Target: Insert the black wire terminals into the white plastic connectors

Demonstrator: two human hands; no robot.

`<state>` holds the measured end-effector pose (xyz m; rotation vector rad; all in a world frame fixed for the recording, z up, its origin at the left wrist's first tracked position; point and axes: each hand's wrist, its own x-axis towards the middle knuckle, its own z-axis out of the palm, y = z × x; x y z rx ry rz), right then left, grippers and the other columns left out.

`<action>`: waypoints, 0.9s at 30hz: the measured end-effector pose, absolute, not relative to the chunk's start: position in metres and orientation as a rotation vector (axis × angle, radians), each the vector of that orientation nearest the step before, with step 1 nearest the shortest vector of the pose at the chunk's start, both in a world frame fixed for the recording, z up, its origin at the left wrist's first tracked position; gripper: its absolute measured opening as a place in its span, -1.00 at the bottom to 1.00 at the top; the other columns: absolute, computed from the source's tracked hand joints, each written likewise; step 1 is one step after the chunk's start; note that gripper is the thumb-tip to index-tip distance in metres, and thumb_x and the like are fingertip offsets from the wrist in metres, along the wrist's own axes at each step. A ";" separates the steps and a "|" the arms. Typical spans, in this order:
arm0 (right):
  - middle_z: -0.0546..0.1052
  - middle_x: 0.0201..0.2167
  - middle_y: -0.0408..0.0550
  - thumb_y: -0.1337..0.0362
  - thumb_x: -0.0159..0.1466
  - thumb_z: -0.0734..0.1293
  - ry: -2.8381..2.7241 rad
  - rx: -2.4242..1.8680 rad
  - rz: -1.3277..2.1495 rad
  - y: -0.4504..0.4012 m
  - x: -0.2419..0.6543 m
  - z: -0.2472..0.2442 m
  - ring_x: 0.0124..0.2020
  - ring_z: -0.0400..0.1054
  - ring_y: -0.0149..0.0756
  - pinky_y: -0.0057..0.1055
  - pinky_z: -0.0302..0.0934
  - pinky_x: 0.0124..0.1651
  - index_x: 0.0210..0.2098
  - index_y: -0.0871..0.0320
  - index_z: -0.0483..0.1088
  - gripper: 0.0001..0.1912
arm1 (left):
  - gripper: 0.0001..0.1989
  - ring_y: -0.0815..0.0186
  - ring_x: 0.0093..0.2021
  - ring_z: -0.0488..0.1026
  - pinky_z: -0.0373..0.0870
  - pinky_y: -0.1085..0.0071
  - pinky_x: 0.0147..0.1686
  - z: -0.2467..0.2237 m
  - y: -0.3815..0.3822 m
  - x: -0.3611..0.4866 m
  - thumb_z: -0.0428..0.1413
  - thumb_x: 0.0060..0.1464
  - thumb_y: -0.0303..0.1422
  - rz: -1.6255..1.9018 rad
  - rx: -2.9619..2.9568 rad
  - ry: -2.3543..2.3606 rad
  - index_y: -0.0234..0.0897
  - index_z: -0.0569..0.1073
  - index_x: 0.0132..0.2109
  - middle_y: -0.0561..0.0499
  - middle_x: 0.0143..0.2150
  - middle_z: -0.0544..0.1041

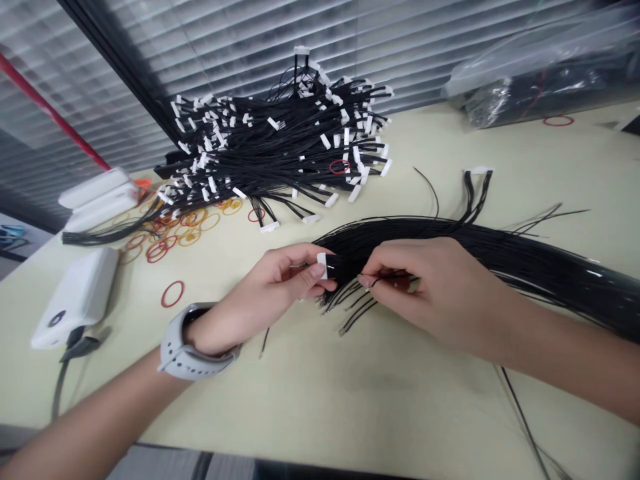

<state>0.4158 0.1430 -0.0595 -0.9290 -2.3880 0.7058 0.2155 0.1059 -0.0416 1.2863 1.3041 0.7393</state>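
A long bundle of black wires [500, 257] is laid across a pale green table [320, 407], its far end running out of view at the right, and it is held up at the middle of the view by both hands. The left hand [295, 272] is clamped, thumb against curled fingers, on a white connector [323, 265] at the bundle's near end. The right hand [425, 283] has its thumb and forefinger pinched together on a few thin wire ends [387, 280] (the exact number cannot be told, since the fingers hide them). Below the hands, other wire tips are left splayed and loose, and a forked branch ending in a second white connector [479, 170] stands out behind the bundle.

Much more of the same work is seen lying apart: a large heap of black wire harnesses [280, 150], tipped with white connectors, is gathered further up the table. Red rubber bands [173, 293] are scattered to its left, and a clear plastic bag of dark contents [545, 73] is lying at the far right corner.
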 end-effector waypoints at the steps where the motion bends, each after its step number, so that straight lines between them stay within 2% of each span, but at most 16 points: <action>1: 0.42 -0.53 -0.22 0.43 0.12 0.22 -2.390 -0.927 0.701 0.143 0.416 -0.060 -0.54 0.23 -0.48 -0.49 0.04 -0.53 -0.47 0.12 0.38 -0.87 | -0.88 0.44 -0.28 0.47 0.40 0.58 -0.27 -0.041 0.106 0.216 0.03 0.15 -0.42 0.738 1.290 1.306 -0.35 0.43 -0.21 0.02 -0.33 0.48; 12: 0.42 -0.52 -0.17 0.41 0.18 0.22 -2.380 -0.727 0.568 0.147 0.415 -0.064 -0.56 0.21 -0.47 -0.49 0.04 -0.52 -0.44 0.14 0.38 -0.86 | -0.88 0.44 -0.27 0.47 0.42 0.55 -0.23 -0.039 0.105 0.216 0.04 0.15 -0.40 0.717 1.297 1.265 -0.34 0.44 -0.22 0.03 -0.30 0.49; 19: 0.36 -0.50 -0.14 0.44 0.23 0.11 -2.493 -0.739 0.495 0.140 0.412 -0.068 -0.49 0.22 -0.41 -0.46 0.04 -0.47 -0.41 0.18 0.25 -0.85 | -0.88 0.46 -0.28 0.48 0.43 0.55 -0.22 -0.042 0.099 0.217 0.01 0.16 -0.43 0.709 1.357 1.210 -0.32 0.42 -0.19 0.04 -0.27 0.47; 22: 0.33 -0.51 -0.14 0.46 0.24 0.08 -2.506 -0.727 0.480 0.138 0.410 -0.069 -0.49 0.20 -0.40 -0.45 0.06 -0.47 -0.40 0.18 0.23 -0.84 | -0.89 0.45 -0.29 0.47 0.42 0.56 -0.25 -0.041 0.099 0.219 0.01 0.16 -0.43 0.685 1.412 1.235 -0.35 0.41 -0.21 0.04 -0.32 0.46; 25: 0.34 -0.42 -0.10 0.38 0.28 0.12 -2.404 -0.739 0.507 0.137 0.409 -0.066 -0.41 0.24 -0.39 -0.45 0.13 -0.42 -0.29 0.19 0.28 -0.87 | -0.89 0.47 -0.30 0.46 0.41 0.60 -0.26 -0.040 0.101 0.219 0.01 0.16 -0.44 0.724 1.372 1.230 -0.35 0.42 -0.25 0.06 -0.34 0.44; 27: 0.34 -0.34 -0.04 0.33 0.31 0.12 -2.285 -0.745 0.480 0.137 0.409 -0.064 -0.33 0.26 -0.38 -0.44 0.18 -0.35 -0.17 0.21 0.29 -0.82 | -0.90 0.49 -0.30 0.46 0.40 0.63 -0.27 -0.041 0.103 0.219 0.02 0.16 -0.44 0.767 1.300 1.233 -0.35 0.42 -0.27 0.07 -0.34 0.43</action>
